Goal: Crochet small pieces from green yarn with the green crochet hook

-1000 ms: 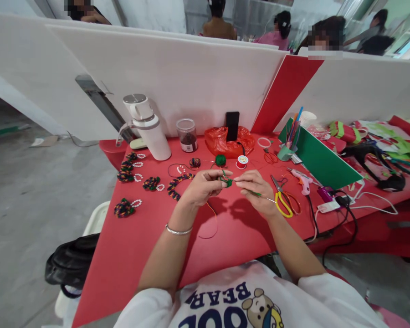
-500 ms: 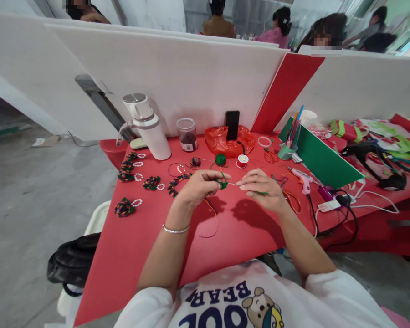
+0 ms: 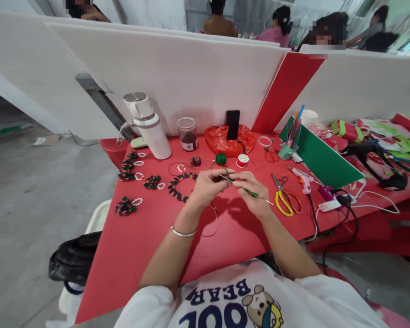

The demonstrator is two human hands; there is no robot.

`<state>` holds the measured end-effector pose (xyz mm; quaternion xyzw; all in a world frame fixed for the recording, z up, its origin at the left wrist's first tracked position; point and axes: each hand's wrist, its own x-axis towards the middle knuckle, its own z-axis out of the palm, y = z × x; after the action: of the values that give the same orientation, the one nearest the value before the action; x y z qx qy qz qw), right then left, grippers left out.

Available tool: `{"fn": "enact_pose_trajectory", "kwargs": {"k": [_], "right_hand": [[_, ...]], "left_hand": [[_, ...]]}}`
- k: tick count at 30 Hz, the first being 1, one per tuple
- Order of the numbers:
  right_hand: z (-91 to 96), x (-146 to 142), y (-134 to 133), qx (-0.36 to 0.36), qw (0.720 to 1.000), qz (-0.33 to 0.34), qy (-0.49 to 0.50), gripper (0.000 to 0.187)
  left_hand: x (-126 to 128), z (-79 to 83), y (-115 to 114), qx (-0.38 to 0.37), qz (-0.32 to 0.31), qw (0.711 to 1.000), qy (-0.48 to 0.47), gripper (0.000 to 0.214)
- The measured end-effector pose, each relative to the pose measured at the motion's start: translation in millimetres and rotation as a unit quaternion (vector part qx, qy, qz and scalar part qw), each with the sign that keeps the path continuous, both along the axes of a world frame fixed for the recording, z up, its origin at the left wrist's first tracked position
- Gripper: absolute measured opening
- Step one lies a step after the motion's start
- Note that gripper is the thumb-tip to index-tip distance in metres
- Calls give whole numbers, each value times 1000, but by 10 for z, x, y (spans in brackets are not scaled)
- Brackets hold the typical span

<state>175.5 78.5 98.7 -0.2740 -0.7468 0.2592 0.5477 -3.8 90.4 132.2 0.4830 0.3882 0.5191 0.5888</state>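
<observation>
My left hand (image 3: 207, 184) is closed in a pinch on a small green crochet piece, now mostly hidden by the fingers. Green yarn (image 3: 227, 172) passes over its index finger. My right hand (image 3: 254, 196) grips a crochet hook (image 3: 251, 193) with a green handle; its metal tip is at the left fingertips. Behind the hands sits a green yarn ball (image 3: 221, 159). A thin orange strand hangs below my left hand. To the left lies a curved multicoloured braided band (image 3: 173, 187), partly behind the left wrist.
Multicoloured knotted pieces with white bead loops (image 3: 125, 206) lie at the left. A white flask (image 3: 153, 136), clear jar (image 3: 187, 134), red bag (image 3: 213, 140) and phone (image 3: 233, 125) stand behind. Yellow-handled pliers (image 3: 283, 202), a glue gun (image 3: 304, 180) and cables are at the right.
My right hand has moved left and turned, bringing the hook's tip to my left fingers. My left hand has shifted slightly right. The yellow-handled pliers are now uncovered.
</observation>
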Motion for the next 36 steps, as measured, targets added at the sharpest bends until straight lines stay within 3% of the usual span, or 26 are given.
{"fn": "enact_pose_trajectory", "kwargs": {"k": [5,8,11,15,18,21,29,36], "right_hand": [[93,-46,-48,117,983,-98,-104,30],[67,-67,-40,157,970,-149,-114,36],[12,-103,-23,158,971,-161,-81,35],[-18,-72,51,17,997,-56,48,21],[13,52,158,-113,984,66,124,18],[83,201,260,-178,970,124,109,20],[261,363,376,-208,955,209,24,20],[369,433,425,-223,947,226,-41,21]], "left_hand": [[66,-35,23,8,98,995,14,40],[97,-29,10,5,89,996,0,40],[70,-25,4,-17,39,999,-30,39],[-85,-24,34,-77,-50,994,-65,38],[-209,-4,55,-50,-86,995,-30,35],[-270,20,53,-28,-107,994,21,31],[-263,108,9,-28,-103,991,84,33],[-250,137,6,-4,-87,991,102,27]]}}
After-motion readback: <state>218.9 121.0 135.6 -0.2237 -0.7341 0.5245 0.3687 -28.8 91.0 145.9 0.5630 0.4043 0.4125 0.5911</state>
